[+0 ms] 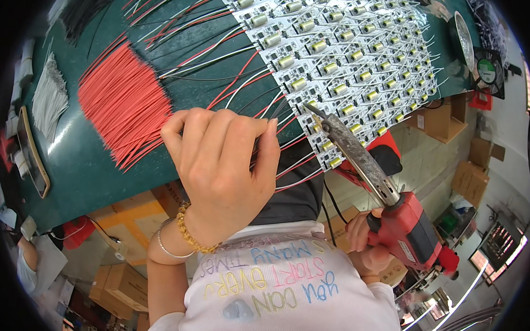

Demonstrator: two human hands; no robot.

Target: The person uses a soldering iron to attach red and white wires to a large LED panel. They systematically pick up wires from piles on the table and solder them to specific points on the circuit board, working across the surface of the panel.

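A white circuit-board panel set with rows of small brass-coloured cylinders (364, 76) lies on a dark green tabletop (90, 180), at the upper middle of the view, its near corner reaching past the table's edge. Red, white and black wires fan out from its left edge. At that edge, the left hand (221, 158) has its thumb and forefinger pinched together on a thin dark wire (280, 110), the other fingers curled. The right hand (361, 238) is wrapped around the handle of a red-and-black soldering gun with a grey metal barrel (408, 230); its tip points at the panel's lower left part, though whether it touches cannot be told. Just left of the left hand lies a thick bundle of cut red wires (122, 100); farther left are a smaller white wire bundle (50, 102) and a flat, gold-edged phone (33, 151). A black square fan (488, 70) stands at the far right, and brown cardboard boxes (120, 287) sit below the table.
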